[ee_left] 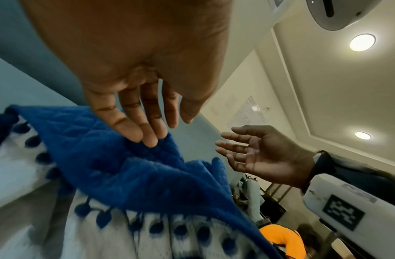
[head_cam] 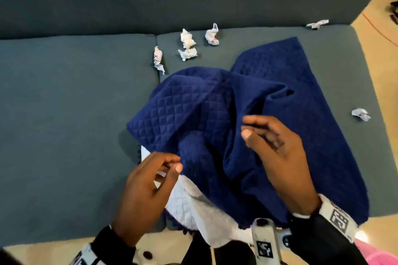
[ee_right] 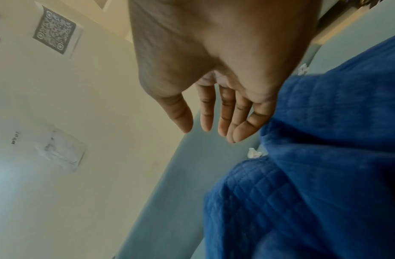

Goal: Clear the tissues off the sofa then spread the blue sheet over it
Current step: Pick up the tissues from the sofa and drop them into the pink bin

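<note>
Loosely spread, both hands' fingers (ee_left: 134, 126) over blue sheet (head_cam: 247, 114)

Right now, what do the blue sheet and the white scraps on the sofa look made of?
Blue sheet: soft quilted fabric, matte, stitched in diamonds, white underside, pom-pom trim. Scraps: thin crumpled tissue paper, probably, judging by the sharp creases. Sofa: matte woven upholstery.

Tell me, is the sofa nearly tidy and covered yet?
Not yet. Nothing looks done: crumpled tissues are on the sofa. The blue sheet lies bunched on the seat. The left hand and right hand are open above it. Left: clear tissues, then spread the sheet.
</note>
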